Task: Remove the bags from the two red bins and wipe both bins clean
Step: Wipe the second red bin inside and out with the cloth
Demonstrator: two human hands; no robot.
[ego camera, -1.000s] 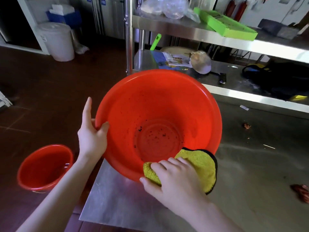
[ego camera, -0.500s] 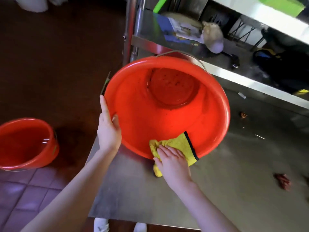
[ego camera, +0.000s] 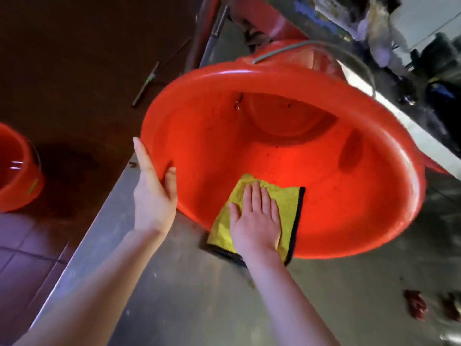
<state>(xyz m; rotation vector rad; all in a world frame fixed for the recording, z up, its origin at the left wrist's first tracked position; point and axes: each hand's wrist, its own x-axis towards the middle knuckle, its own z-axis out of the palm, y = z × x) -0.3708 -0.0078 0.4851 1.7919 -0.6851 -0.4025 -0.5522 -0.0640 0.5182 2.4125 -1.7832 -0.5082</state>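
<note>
A big red bin (ego camera: 336,196) lies tipped on the steel table (ego camera: 199,308), its mouth facing me, dark specks on its inner wall and a wire handle over its top. My left hand (ego camera: 154,196) grips its left rim, thumb hooked inside and fingers along the outside. My right hand (ego camera: 257,216) presses flat, fingers straight, on a yellow cloth (ego camera: 287,201) with a black edge, draped over the near rim and inner wall. A second red bin (ego camera: 15,171) stands on the floor at the far left.
A steel shelf rack (ego camera: 411,126) rises behind the bin, with a dark bag and packets on it. Reddish scraps (ego camera: 414,305) lie on the table at the lower right. A thin stick (ego camera: 147,81) lies on the dark floor. The table's left edge runs diagonally beside my left arm.
The bin has tipped further toward me and the view has dropped closer. My right hand has slid the cloth from the near rim up onto the inner wall. My left hand keeps its grip.
</note>
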